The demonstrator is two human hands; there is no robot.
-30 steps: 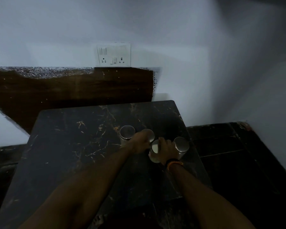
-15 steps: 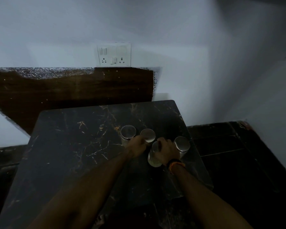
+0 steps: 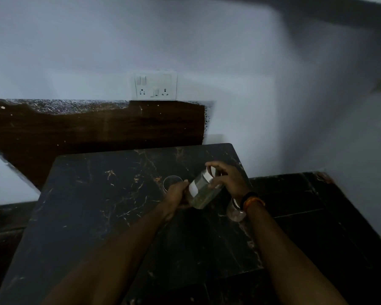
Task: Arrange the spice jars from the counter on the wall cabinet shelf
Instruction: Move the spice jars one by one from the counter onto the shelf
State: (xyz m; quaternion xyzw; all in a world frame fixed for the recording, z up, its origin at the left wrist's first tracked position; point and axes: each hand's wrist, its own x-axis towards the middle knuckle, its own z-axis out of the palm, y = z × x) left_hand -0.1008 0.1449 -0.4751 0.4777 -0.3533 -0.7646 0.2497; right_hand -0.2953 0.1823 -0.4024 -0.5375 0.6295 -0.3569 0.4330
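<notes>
Dim light. I see a pale wall (image 3: 207, 51) with a switch-and-socket plate (image 3: 154, 85) above a dark wood panel (image 3: 97, 128). Below it, a black marbled counter (image 3: 86, 216). Both hands meet over its far right part. My left hand (image 3: 175, 194) curls round the lower body of a glass spice jar (image 3: 204, 190), held tilted off the counter; my right hand (image 3: 229, 179) wraps fingers over its metal lid end. A second jar (image 3: 171, 180) stands just behind the left hand. A third jar (image 3: 235, 211) stands under the right wrist, beside its orange-and-black band (image 3: 252, 200).
</notes>
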